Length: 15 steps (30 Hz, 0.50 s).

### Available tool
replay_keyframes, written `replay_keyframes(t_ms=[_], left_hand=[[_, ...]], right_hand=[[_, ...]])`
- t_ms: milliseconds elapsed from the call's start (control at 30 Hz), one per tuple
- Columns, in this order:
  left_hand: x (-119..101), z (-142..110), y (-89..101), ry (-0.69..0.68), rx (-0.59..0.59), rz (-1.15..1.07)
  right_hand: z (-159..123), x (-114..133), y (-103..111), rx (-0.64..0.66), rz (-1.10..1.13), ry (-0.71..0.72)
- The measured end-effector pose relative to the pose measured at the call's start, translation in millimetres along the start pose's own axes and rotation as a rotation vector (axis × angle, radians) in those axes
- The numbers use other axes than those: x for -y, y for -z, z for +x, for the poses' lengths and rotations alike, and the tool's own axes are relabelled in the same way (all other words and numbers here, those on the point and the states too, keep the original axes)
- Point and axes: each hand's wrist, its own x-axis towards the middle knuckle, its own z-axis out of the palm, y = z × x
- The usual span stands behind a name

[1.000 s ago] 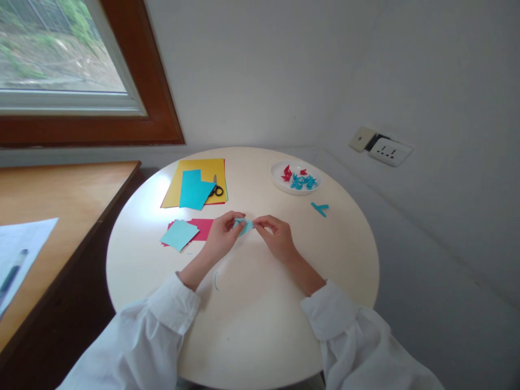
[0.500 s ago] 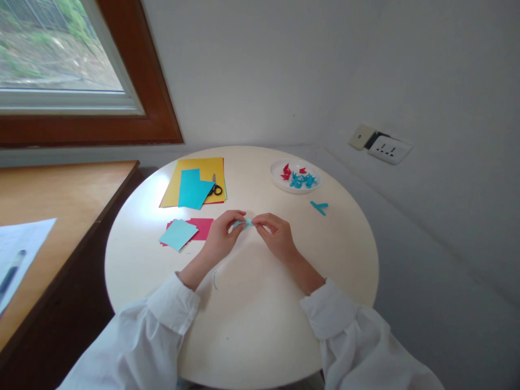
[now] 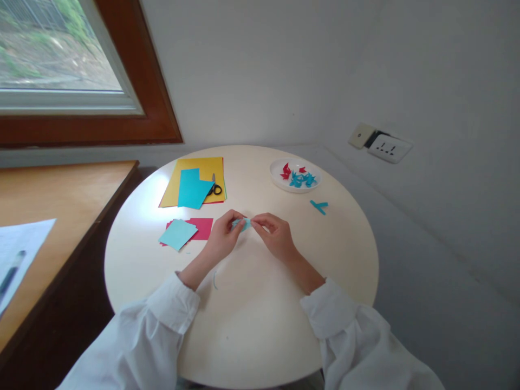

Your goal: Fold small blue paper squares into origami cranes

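Note:
A small folded piece of light blue paper [image 3: 246, 223] is held up between both hands over the middle of the round table. My left hand [image 3: 222, 234] pinches its left part between thumb and fingers. At its right end, the thumb and fingertips of my right hand [image 3: 276, 234] are closed on the paper's edge. The fingers hide part of the folds. Left of my left hand lie light blue paper squares [image 3: 177, 234], resting on red paper squares [image 3: 203, 228].
A white plate [image 3: 280, 185] at the back right holds small red and blue folded paper pieces. Blue paper strips [image 3: 319, 206] lie near it. Yellow sheets [image 3: 170, 187], blue paper [image 3: 189, 189] and black-handled scissors [image 3: 217, 189] lie at the back left. A thin paper scrap [image 3: 215, 280] lies nearer me.
The light blue paper has turned slightly in my fingers, so that a broader face of it shows. Both hands stay in almost the same place. Nothing else has moved.

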Motion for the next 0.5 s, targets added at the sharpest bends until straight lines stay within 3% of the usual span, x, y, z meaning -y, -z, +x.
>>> replay_keyframes(t_ms=[233, 500], left_hand=[[2.3, -1.4, -1.5, 0.009, -0.053, 0.012], [4.0, -1.5, -1.7, -0.035, -0.069, -0.025]], right_hand=[[0.3, 2.1, -3.3, -0.03, 0.168, -0.184], [0.2, 6.7, -3.5, -0.029, 0.224, -0.223]])
